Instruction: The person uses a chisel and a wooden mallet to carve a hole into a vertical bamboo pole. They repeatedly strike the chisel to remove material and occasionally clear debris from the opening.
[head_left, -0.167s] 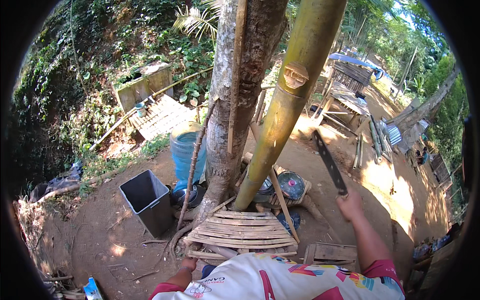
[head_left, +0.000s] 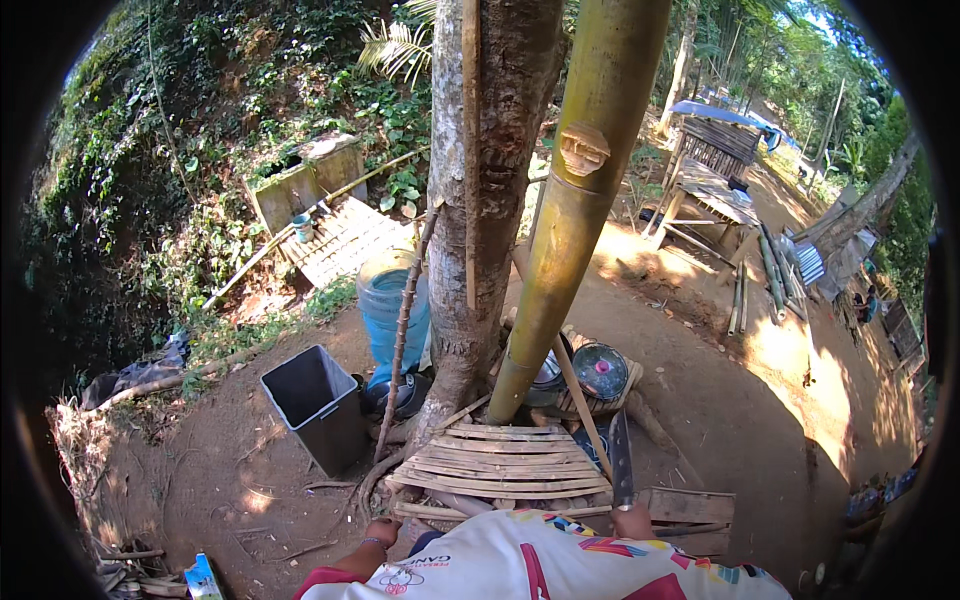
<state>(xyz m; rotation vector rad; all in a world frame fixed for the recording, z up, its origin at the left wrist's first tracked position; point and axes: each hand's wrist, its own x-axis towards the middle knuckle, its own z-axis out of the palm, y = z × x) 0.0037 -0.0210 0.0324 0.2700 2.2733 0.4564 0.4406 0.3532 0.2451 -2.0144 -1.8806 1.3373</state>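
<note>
The right hand (head_left: pixel 632 522) has its grip closed round a long knife (head_left: pixel 622 465), blade pointing up and away. The left hand (head_left: pixel 382 531) is near some bamboo slats (head_left: pixel 500 462); its grip I cannot tell. A wooden stick (head_left: pixel 580 405) slants just left of the blade. Beyond, a thick bamboo pole (head_left: pixel 560 250) partly blocks the tree trunk (head_left: pixel 455 270); a bin (head_left: pixel 335 425) stands farther left.
</note>
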